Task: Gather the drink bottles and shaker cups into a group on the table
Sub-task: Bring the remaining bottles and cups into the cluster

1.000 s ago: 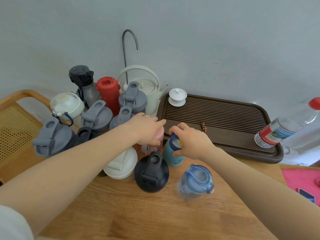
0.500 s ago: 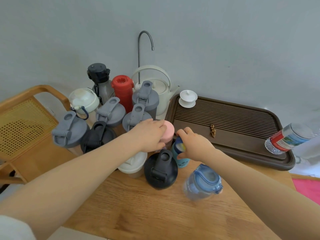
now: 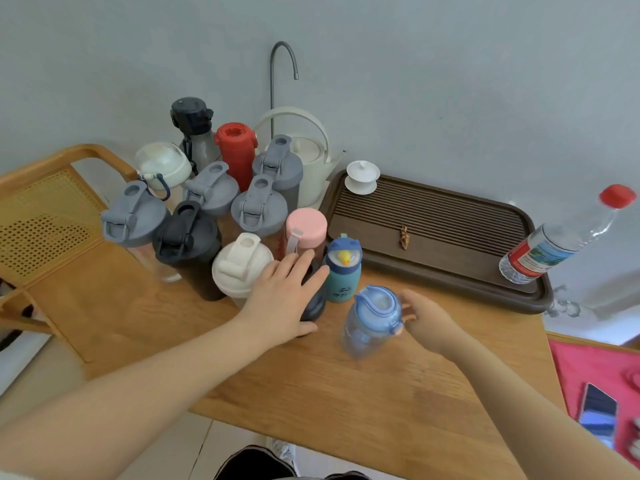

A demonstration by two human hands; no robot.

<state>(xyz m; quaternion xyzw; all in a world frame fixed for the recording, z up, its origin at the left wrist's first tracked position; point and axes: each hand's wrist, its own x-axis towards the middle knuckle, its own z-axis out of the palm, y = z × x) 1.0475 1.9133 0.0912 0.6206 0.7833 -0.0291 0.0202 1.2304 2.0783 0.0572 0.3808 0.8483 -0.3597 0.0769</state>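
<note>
**A:** See the blue bottle (image 3: pixel 375 317)?

**B:** Yes. Stands up straight on the table (image 3: pixel 381 393), just left of the right hand (image 3: pixel 426 317). Top points up, bottom sits flat on the wood.

**A:** Held tight?

**B:** Hard to say. Bent fingers right at its side, but too blurry to tell a pinch from a touch.

**A:** And the left hand (image 3: pixel 284 299)?

**B:** Lies flat, fingers spread wide, on top of the black shaker lid (image 3: pixel 313 306). Grips nothing.

**A:** Nearer to which hand, then?

**B:** The right one, by a lot. Apart from the left hand, with a gap of bare wood between.

**A:** Where to push?

**B:** Left and away from the right hand, I think, toward the teal bottle (image 3: pixel 343 271) with the little duck on top. Stands alone, near that one but not touching.

**A:** Made of what?

**B:** Clear blue plastic, smooth and round, with a loop handle on the lid. Looks light. Might tip if pushed up high, so better to push down low.

**A:** Anything else left out?

**B:** Well off to the right of the right hand, a clear water bottle (image 3: pixel 554 244) with a red cap, on the brown ridged tray (image 3: pixel 450 258). Probably next.
</note>
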